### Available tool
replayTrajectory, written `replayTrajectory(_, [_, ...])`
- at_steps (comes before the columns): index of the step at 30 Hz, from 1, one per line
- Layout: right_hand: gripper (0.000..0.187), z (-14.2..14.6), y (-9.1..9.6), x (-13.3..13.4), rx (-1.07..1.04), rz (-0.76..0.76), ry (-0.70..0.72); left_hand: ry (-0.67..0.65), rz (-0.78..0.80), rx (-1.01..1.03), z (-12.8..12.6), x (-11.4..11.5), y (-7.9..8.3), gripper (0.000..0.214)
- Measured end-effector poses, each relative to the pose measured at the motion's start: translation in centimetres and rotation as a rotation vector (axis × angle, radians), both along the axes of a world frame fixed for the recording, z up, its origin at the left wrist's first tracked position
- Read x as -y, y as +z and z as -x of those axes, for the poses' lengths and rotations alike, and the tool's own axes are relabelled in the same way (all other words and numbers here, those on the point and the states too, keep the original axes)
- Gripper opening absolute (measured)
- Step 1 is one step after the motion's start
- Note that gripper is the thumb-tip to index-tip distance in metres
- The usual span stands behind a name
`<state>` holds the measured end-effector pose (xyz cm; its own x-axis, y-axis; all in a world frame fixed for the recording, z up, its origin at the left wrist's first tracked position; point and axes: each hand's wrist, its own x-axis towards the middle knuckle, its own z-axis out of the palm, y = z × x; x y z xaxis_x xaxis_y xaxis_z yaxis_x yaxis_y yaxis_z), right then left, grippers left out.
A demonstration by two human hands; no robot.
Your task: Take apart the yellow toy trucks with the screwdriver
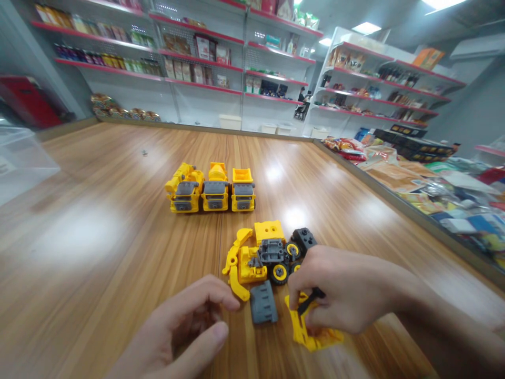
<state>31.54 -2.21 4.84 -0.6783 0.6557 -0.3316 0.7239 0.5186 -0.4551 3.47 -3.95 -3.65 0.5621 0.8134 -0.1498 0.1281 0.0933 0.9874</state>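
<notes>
My left hand (193, 321) hangs over the near side of the table with thumb and fingers apart and nothing between them. Its index fingertip is close to a yellow toy digger arm (235, 263) and a grey ridged plate (264, 304). My right hand (335, 295) is closed in a pinch around a short black piece (311, 301), its exact kind unclear. Directly under those fingers is a yellow cab frame (311, 339), partly covered by the hand. Beyond lie a grey chassis block (273, 251), black wheels with yellow hubs (280, 272), a yellow block (269, 230) and a black block (304, 239).
Three assembled yellow toy trucks (215, 196) stand in a row farther back. A clear plastic bin (23, 163) is at the left edge. Packaged goods (418, 173) are heaped along the right side, past the table's raised edge. Stocked shelves (201, 66) line the back wall.
</notes>
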Motion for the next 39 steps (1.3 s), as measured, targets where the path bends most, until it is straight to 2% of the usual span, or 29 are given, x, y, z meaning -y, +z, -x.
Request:
replayTrajectory(6, [0.011, -0.21, 0.08, 0.08, 0.058, -0.043, -0.016, -0.023, -0.021, -0.006, 0.13, -0.08, -0.16, 0.023])
replayTrajectory(14, [0.022, -0.13, 0.04, -0.40, -0.014, 0.001, -0.031, 0.034, -0.019, -0.001, -0.18, 0.08, 0.05, 0.023])
replayTrajectory(18, [0.023, -0.30, 0.20, -0.42, -0.029, -0.038, -0.050, 0.048, -0.007, 0.018, -0.17, 0.09, -0.08, 0.023])
replayTrajectory(22, [0.032, -0.36, 0.30, -0.24, -0.058, -0.029, 0.011, 0.040, -0.011, 0.023, -0.16, 0.06, -0.13, 0.022])
replayTrajectory(26, [0.008, -0.32, 0.22, 0.08, 0.026, -0.054, -0.008, 0.023, -0.020, 0.034, -0.13, 0.00, -0.09, 0.020])
replayTrajectory(28, [0.004, -0.38, 0.18, 0.20, 0.062, -0.082, -0.023, 0.032, -0.025, 0.029, -0.10, -0.01, -0.09, 0.020])
replayTrajectory(33, [0.015, -0.62, 0.12, 0.27, 0.065, -0.109, -0.045, 0.030, -0.044, 0.006, 0.04, -0.06, -0.19, 0.021])
replayTrajectory(39, [0.022, -0.60, 0.18, -0.12, 0.086, -0.120, -0.157, -0.066, -0.045, -0.003, 0.30, -0.32, -0.35, 0.023])
